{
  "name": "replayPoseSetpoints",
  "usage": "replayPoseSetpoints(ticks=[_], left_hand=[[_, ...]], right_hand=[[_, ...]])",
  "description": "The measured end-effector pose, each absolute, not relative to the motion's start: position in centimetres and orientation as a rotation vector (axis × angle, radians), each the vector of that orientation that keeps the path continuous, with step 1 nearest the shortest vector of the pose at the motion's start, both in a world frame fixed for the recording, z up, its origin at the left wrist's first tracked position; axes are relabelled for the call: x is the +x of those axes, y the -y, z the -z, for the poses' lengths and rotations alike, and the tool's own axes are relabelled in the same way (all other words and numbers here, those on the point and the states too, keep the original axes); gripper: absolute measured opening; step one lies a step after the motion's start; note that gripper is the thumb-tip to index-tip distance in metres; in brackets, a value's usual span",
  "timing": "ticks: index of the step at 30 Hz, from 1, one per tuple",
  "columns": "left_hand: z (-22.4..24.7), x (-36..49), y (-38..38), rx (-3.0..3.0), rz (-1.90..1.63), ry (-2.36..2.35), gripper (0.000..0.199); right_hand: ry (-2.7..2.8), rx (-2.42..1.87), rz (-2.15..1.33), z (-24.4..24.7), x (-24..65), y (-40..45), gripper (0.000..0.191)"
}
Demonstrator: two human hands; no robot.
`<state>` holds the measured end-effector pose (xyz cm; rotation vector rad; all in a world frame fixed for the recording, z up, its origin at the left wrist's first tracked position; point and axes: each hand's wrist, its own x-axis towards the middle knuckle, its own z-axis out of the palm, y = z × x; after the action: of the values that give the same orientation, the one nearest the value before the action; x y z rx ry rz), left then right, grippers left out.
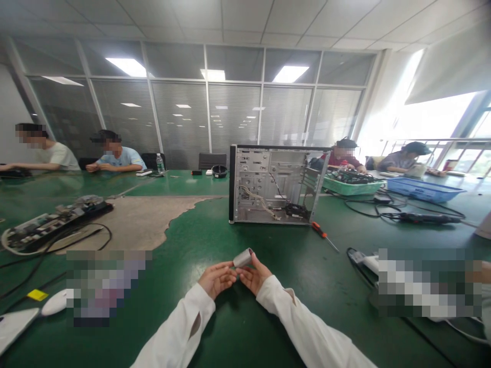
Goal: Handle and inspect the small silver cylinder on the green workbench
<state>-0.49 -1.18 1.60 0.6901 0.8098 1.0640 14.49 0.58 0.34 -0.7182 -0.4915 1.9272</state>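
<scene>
From the head view, the left hand (218, 279) and right hand (254, 275) are half open, fingers curled, with the gray tube (243, 258) between their fingertips above the green desk (199, 232). It looks light, stiff and maybe slippery; its round sides seem best to grip.

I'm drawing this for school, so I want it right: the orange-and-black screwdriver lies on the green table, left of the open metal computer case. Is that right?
Not quite: the orange-and-black screwdriver is by the lower right corner of the open metal computer case, as the head view shows. It does lie on the green table.
</scene>
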Motion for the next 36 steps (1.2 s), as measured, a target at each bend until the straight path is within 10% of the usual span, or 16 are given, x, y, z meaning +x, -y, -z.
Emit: replayPoseSetpoints(ticks=[21,36], left_hand=[[-1.8,0.9,2.1,1.934,-1.212,-1.471,0.008],[-0.7,-0.5,1.3,2.729,-0.95,-1.37,0.052]], right_hand=[[0.518,-0.827,-2.041,-0.6,14.6,-1.0,0.038],[0.87,-0.847,-1.766,-0.4,13.2,0.0,0.044]])
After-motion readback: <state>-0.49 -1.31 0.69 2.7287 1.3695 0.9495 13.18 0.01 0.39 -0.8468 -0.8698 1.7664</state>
